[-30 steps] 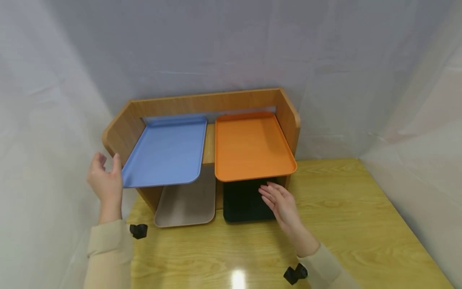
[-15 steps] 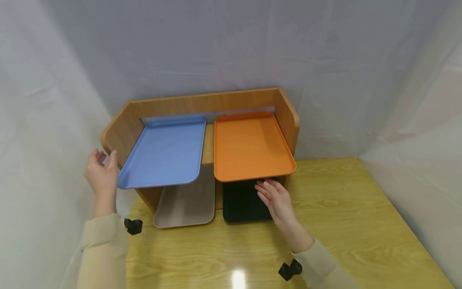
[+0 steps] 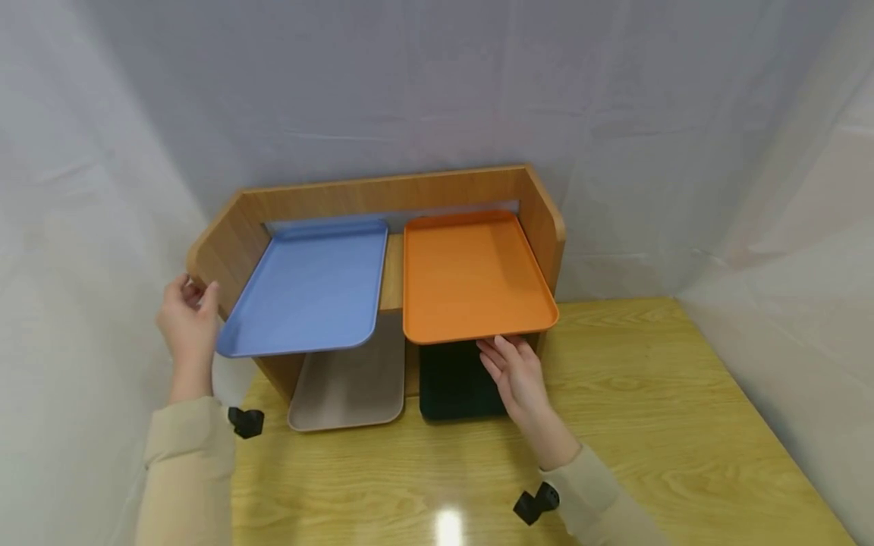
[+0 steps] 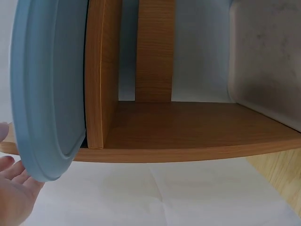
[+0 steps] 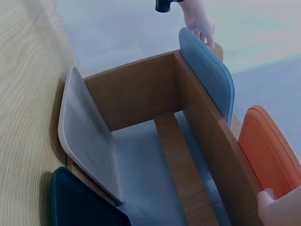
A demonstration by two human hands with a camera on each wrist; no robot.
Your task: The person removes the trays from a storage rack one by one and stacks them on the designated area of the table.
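Nearest to me is the yellow wooden table (image 3: 635, 425), with a bright reflection of light near its front edge. Two sleeves in beige come in from the front, each with a small black camera mount at the wrist.

The right hand (image 3: 515, 370) is raised to the front edge of the orange tray (image 3: 471, 277). Its fingertips reach this edge from below, close to the tray's front right corner. The fingers look lightly bent, and in the right wrist view one fingertip lies on the orange rim. I cannot tell if the hand really grips the tray or only touches it. Under this hand, on the table, lies the black tray (image 3: 457, 383), in the right lower compartment of the wooden shelf (image 3: 382, 193). Just beside it, in the left lower compartment, lies the beige tray (image 3: 351, 387), and both stick out a little over the front of the shelf.

The left hand (image 3: 187, 322) is at the left end of the shelf, next to the front left corner of the blue tray (image 3: 310, 288). The fingers are relaxed and a little spread, holding nothing; in the left wrist view the tray corner is just beside the palm.

The blue and the orange tray rest side by side on the upper board, hanging over its front edge. Behind the shelf hangs a white sheet.
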